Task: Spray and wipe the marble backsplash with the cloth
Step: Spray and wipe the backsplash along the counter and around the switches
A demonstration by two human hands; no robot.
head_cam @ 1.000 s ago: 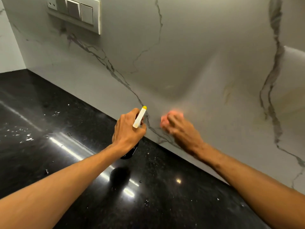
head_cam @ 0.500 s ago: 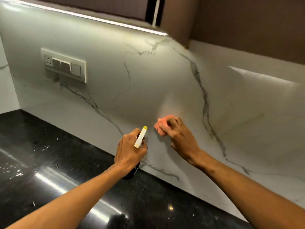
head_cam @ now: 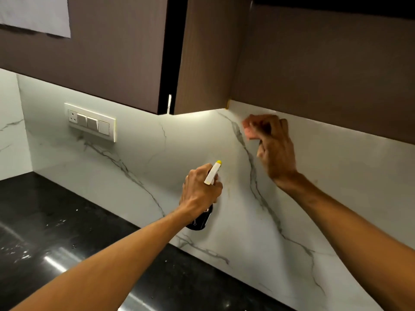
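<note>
Though blurry, cloth [head_cam: 247, 131] on veined marble [head_cam: 190, 151]

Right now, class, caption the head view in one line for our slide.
Left hand grips a spray bottle; right hand holds a pink cloth near the top of the marble backsplash.

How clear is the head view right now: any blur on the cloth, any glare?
Head view: the cloth and right hand are motion-blurred; the left hand and spray bottle are sharper; under-cabinet light brightens the top of the backsplash; a glare streak lies on the black counter.
</note>
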